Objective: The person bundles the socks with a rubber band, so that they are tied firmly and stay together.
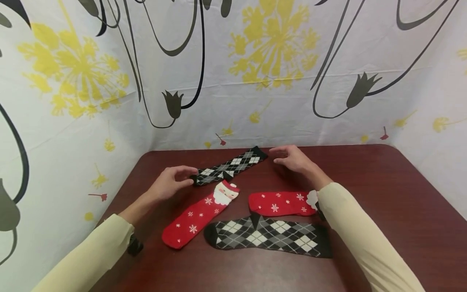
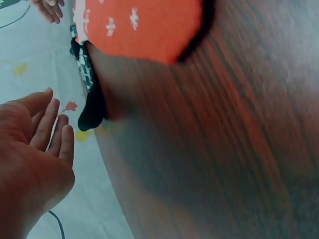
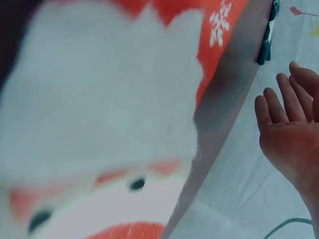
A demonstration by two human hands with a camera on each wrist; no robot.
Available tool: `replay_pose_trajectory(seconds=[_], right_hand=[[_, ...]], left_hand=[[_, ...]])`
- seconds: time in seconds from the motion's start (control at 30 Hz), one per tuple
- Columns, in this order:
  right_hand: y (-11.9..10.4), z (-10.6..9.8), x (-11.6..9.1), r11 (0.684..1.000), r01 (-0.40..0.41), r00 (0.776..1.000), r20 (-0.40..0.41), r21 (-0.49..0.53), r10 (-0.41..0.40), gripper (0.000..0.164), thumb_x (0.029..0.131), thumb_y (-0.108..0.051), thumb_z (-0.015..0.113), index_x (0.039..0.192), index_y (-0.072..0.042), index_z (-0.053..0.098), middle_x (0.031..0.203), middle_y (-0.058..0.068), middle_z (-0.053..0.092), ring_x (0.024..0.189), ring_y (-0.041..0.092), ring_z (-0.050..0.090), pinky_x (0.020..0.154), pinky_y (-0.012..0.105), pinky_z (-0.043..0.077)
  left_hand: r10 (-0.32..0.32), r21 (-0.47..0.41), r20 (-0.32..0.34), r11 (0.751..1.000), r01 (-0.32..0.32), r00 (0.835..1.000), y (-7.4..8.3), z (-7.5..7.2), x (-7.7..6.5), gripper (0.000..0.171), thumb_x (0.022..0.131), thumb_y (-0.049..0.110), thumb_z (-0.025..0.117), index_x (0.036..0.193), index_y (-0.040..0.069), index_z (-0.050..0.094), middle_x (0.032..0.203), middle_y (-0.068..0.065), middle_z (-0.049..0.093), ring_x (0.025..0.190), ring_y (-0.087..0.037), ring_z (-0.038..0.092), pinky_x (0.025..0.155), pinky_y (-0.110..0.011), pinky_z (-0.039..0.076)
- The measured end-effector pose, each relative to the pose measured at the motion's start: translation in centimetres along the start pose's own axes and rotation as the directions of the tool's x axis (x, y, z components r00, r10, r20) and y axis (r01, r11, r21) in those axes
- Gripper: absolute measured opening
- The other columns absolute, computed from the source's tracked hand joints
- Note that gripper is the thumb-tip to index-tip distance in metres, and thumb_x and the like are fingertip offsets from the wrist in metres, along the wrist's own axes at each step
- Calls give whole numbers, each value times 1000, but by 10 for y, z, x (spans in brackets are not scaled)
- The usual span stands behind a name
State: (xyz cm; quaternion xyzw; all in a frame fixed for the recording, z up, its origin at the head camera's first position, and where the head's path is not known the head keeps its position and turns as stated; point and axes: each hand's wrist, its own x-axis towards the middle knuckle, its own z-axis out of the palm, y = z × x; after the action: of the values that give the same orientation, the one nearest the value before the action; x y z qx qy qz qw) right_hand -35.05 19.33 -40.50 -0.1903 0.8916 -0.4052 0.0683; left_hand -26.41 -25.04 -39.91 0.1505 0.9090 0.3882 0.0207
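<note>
1. Black-grey-white argyle fabric sock (image 1: 233,164) lies near far edge of dark-red wooden table (image 1: 365,174).
2. Left hand (image 1: 171,182), right hand (image 1: 293,159): fingers relaxed, empty, near its 2 ends.
3. Best pinch ends evenly, keep flat.

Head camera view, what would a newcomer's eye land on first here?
Probably the bright red fabric sock with a white-bearded Santa face, slanting left of centre on the dark red-brown table, and the red snowflake sock lying level to its right. Next come the black, grey and white argyle sock in front of that one, and the matching argyle sock near the table's back edge. Behind hangs a white flower-printed cloth.
</note>
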Motion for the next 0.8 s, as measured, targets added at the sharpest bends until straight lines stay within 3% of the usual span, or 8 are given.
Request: replay_pose_trajectory(seconds=[0.37,0.57,0.8], right_hand=[[-5,21,25,999,43,997,58,2,-43,52,107,5,53,158,2,46,163,25,41,151,44,38,121,57,34],[-5,27,28,988,-23,994,107,-150,40,51,106,5,51,156,-1,50,163,27,41,150,45,39,119,58,37],[-6,29,33,953,-39,998,42,-302,54,45,102,3,63,147,-3,62,152,25,55,144,43,47,115,56,42]], left_hand=[[83,114,83,989,-92,993,-11,3,15,40,95,8,80,134,15,74,132,-6,72,127,-32,62,106,-52,53],[76,167,131,981,-98,988,-16,6,18,38,96,9,80,133,15,75,131,-8,72,124,-31,64,106,-53,53],[39,247,133,966,-71,990,-23,4,18,37,94,9,81,130,18,76,129,-9,73,114,-28,65,100,-50,56]])
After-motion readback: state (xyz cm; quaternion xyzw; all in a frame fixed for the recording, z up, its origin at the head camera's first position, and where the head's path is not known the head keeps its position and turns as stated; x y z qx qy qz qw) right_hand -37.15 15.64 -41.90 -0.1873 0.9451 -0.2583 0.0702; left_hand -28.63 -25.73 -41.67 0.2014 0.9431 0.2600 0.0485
